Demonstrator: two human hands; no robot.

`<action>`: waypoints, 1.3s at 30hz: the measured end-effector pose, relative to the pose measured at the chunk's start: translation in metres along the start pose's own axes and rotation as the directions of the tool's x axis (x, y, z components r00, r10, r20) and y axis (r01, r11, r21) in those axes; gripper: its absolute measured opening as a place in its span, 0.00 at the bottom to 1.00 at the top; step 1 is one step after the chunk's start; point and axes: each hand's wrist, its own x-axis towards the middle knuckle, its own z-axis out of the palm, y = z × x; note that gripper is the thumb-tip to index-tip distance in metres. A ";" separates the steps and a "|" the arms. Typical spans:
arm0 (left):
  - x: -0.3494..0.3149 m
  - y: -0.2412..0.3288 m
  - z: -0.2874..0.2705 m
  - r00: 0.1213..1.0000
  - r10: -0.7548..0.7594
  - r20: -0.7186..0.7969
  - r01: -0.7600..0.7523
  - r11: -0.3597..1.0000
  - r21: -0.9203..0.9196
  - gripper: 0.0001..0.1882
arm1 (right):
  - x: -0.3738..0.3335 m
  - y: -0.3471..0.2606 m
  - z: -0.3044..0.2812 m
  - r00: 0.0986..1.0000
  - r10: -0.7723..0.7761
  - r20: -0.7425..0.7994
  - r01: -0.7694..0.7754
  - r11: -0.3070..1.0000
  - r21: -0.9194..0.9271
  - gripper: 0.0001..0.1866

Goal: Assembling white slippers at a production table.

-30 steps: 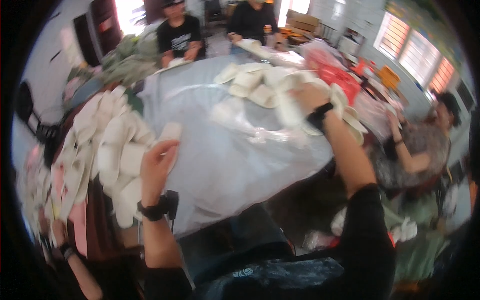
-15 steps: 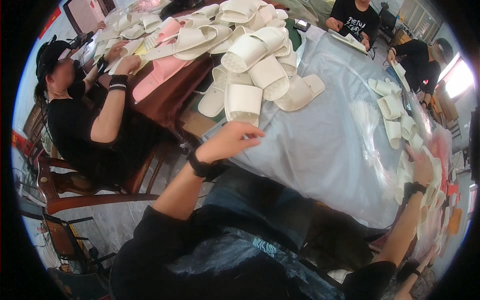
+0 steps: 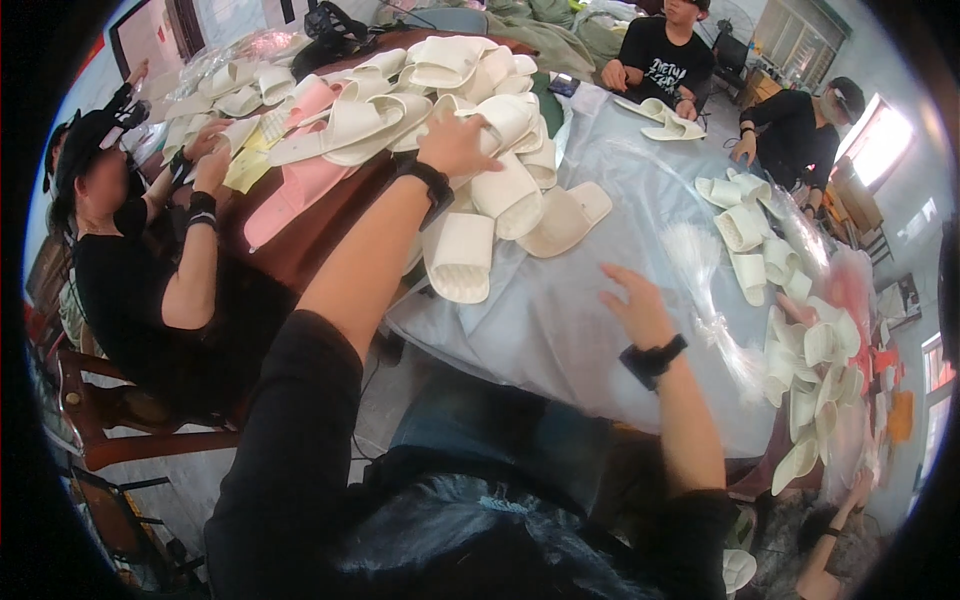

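Note:
My left hand (image 3: 460, 148) is over the heap of cream slide slippers, fingers spread against a cream slipper (image 3: 508, 122) in the upper part; no firm grip shows. Below it, another cream slipper (image 3: 506, 198) leans on the pile. A slipper (image 3: 459, 258) with its toe toward me lies at the near edge of the heap, and one more (image 3: 568, 220) is on its right side. My right hand (image 3: 640, 308) hovers above the grey plastic sheet (image 3: 560, 330), fingers apart and holding nothing.
A bundle of clear plastic strips (image 3: 712, 320) lies on the sheet. Paired cream slippers (image 3: 740, 228) line the right side. Pink slippers (image 3: 300, 195) and yellow paper (image 3: 247, 170) are at the left. Co-workers sit left and across; another person's hand (image 3: 858, 490) is at lower right.
My left hand has moved forward onto the slipper heap. My right hand has come away from the slippers at the right, back over the sheet. The person across has set slippers down.

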 end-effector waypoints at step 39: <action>-0.104 0.187 0.068 0.210 0.953 -0.220 -0.957 0.154 -0.247 0.14 | -0.204 0.040 -0.201 0.321 0.430 -0.844 -0.152 0.903 0.402 0.13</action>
